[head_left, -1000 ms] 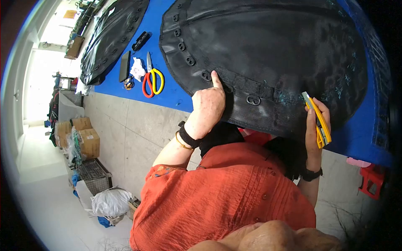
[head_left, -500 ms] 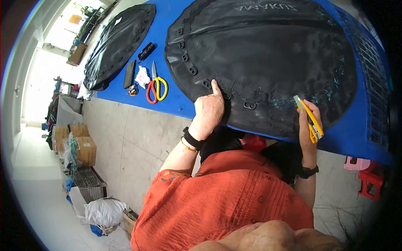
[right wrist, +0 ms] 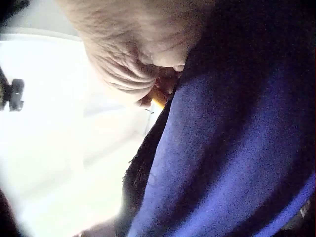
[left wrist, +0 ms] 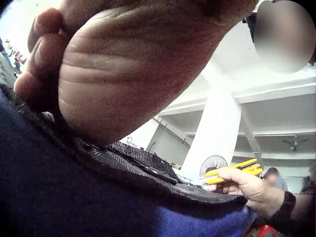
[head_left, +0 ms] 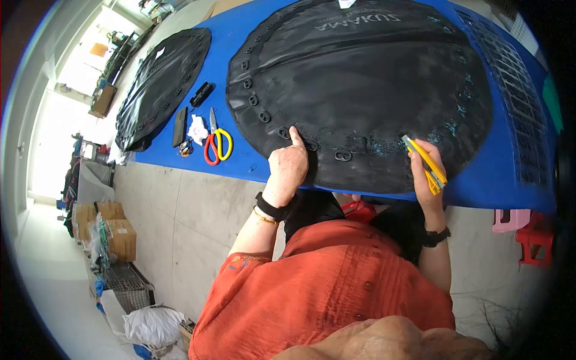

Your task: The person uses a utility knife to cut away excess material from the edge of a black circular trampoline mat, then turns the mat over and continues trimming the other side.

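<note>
A large round black fabric mat with light lettering and black plastic loops along its edge lies on a blue table covering. My left hand rests at its near left edge, index finger extended onto the mat beside a loop, the other fingers folded under. Over the near right part my right hand grips a yellow utility knife, its tip pointing up and left close over the mat near teal thread bits. The left wrist view also shows the knife between thumb and fingers.
Scissors with red and yellow handles lie left of the mat, near a white crumpled scrap and a dark flat case. Another black mat lies farther left. Red and pink stools stand at the right.
The head view has shifted, so more of the mat and its lettering shows. Both hands keep nearly the same places on the mat, the right one still holding the utility knife.
</note>
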Available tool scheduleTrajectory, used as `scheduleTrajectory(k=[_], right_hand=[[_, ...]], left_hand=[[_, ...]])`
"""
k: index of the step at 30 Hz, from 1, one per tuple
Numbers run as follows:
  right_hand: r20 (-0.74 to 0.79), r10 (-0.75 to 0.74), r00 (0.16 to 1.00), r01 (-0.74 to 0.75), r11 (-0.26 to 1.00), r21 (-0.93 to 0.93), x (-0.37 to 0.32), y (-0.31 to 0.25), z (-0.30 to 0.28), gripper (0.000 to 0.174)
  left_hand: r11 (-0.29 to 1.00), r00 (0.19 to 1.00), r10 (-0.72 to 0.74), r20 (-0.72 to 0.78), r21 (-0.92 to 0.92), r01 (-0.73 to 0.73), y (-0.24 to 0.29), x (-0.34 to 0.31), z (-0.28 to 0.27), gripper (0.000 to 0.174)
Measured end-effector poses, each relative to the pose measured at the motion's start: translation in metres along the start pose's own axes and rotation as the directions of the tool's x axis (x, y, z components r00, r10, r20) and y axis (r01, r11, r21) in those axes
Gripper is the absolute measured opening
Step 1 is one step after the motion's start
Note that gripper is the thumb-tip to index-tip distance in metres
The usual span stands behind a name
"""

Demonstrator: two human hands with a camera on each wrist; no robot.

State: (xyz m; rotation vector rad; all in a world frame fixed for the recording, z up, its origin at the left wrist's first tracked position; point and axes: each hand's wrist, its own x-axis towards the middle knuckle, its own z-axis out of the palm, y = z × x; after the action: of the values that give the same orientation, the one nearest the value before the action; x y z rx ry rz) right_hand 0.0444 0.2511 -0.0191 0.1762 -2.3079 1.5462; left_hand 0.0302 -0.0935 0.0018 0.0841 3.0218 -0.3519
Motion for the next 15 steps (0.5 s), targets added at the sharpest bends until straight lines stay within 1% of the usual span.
scheduleTrajectory(k=[1,2,3,5,6,7,9,12,15], right_hand=[[-0.007,-0.005,1.0,0.005,1.0,-0.013,0.0,0.0,0.0,0.025],[-0.007,0.028,1.0,-0.028,1.0,-0.005,0.0,0.0,0.0,0.025],[-0.014,0.022,1.0,-0.022,0.999,-0.027,0.0,-0.001,0.0,0.025],[-0.025,0.013,1.0,-0.015,0.997,-0.074,0.001,-0.002,0.001,0.025],[-0.041,-0.026,0.999,0.023,0.998,-0.066,0.002,-0.001,0.002,0.026],[-0.036,-0.004,0.999,0.001,0.998,-0.065,0.002,-0.004,0.0,0.027],[-0.058,-0.064,0.996,0.059,0.995,-0.077,0.001,-0.005,0.0,0.029],[-0.043,-0.122,0.992,0.118,0.988,-0.098,0.003,-0.006,-0.004,0.031],[-0.047,-0.159,0.986,0.151,0.979,-0.134,0.005,-0.008,-0.005,0.032]], left_hand=[[1.0,1.0,-0.003,0.014,0.001,0.003,0.0,0.001,-0.001,0.077],[1.0,0.998,-0.013,0.058,0.006,0.013,0.0,0.001,-0.002,0.08],[0.998,1.0,0.023,-0.019,0.056,-0.022,0.001,-0.001,-0.002,0.081],[0.998,1.0,0.002,-0.013,0.067,-0.001,0.004,-0.001,-0.004,0.083],[0.997,0.999,-0.022,0.024,0.069,0.02,0.005,0.001,-0.004,0.084],[0.996,0.999,-0.015,0.039,0.091,0.011,0.005,0.001,-0.005,0.084],[0.993,1.0,-0.004,0.019,0.115,0.002,0.006,0.0,-0.006,0.083],[0.989,0.999,0.028,0.038,0.147,-0.033,0.005,-0.001,-0.009,0.082],[0.999,0.994,-0.021,0.103,0.049,0.016,0.006,0.002,-0.012,0.082]])
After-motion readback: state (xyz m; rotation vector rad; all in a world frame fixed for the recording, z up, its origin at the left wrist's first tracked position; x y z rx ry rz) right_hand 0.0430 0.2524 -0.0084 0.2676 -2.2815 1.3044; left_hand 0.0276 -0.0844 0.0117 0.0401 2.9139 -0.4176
